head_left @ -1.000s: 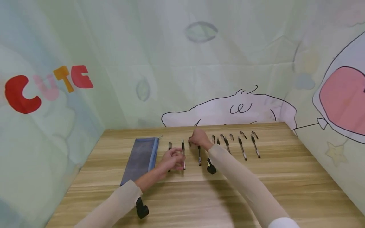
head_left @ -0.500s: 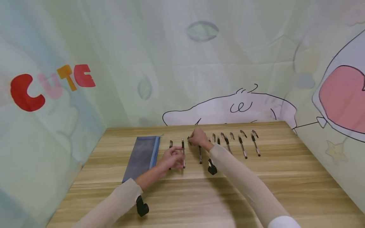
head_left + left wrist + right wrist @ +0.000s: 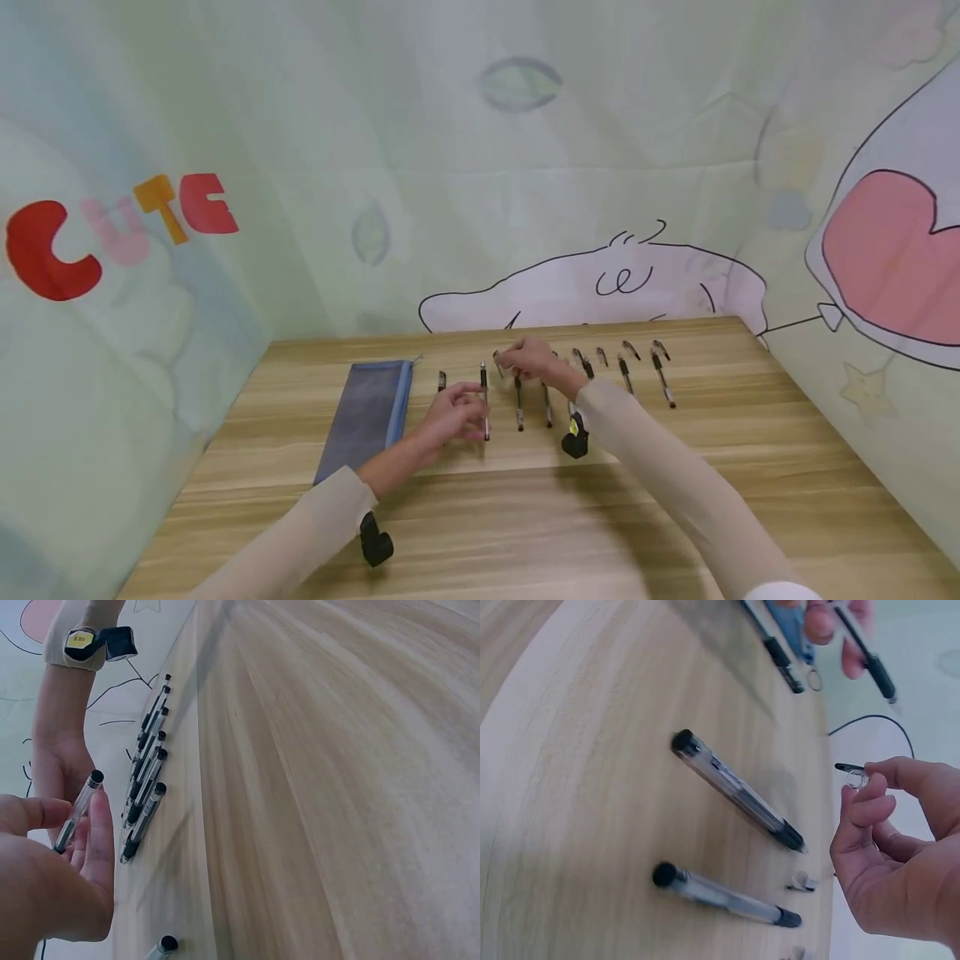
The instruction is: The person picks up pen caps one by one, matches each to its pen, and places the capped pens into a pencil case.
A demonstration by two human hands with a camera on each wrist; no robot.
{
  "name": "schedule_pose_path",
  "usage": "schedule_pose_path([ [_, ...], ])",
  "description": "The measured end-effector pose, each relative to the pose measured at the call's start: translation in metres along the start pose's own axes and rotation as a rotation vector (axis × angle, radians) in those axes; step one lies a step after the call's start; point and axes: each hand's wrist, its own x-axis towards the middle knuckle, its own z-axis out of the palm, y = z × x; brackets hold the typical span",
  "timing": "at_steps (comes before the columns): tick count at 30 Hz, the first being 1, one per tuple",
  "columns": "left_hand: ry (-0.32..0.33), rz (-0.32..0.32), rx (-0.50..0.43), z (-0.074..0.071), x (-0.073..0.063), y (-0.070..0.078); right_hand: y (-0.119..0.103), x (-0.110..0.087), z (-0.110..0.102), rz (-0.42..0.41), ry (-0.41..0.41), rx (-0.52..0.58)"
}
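Note:
My left hand (image 3: 452, 414) pinches an uncapped clear-barrelled pen (image 3: 484, 400) between thumb and fingers, its tip pointing away from me. In the left wrist view the pen's black end (image 3: 96, 777) sticks up past the fingers. To its right, my right hand (image 3: 534, 358) pinches a clear pen cap (image 3: 857, 778) by its dark clip, the round open end showing. The cap is apart from the pen's tip. Beneath the right hand and forearm lie uncapped pens (image 3: 519, 406), partly covered in the head view. A capped pen (image 3: 442, 382) lies beside the left hand, partly hidden by it.
A blue-grey mesh zip pouch (image 3: 363, 412) lies flat on the left of the wooden table (image 3: 480, 533). More uncapped pens (image 3: 663, 379) lie in a row to the right, with loose caps (image 3: 632, 350) behind them. A printed cloth backdrop (image 3: 420, 200) borders the table.
My right wrist and forearm have swung a little to the right, uncovering more of the pens beneath, while its fingers keep the cap. The left hand with the pen stays nearly still.

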Motion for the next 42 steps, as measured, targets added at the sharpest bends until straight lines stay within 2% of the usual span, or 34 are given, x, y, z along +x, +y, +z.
schedule_pose_path([
  [6, -0.026, 0.002, 0.006, 0.003, 0.003, 0.005, -0.002, -0.008, -0.018, 0.036, -0.037, 0.161],
  [10, -0.043, 0.007, 0.019, 0.004, 0.004, 0.005, -0.003, -0.013, -0.025, 0.066, -0.053, 0.215],
  [19, -0.029, 0.022, 0.018, 0.004, -0.003, 0.002, 0.001, -0.02, -0.029, 0.069, -0.119, 0.232],
  [33, -0.032, 0.031, 0.011, 0.018, -0.003, 0.006, 0.0, -0.03, -0.041, 0.045, -0.114, 0.251],
  [42, -0.088, 0.061, -0.009, 0.024, 0.003, 0.005, -0.002, -0.03, -0.045, 0.03, -0.098, 0.249],
])
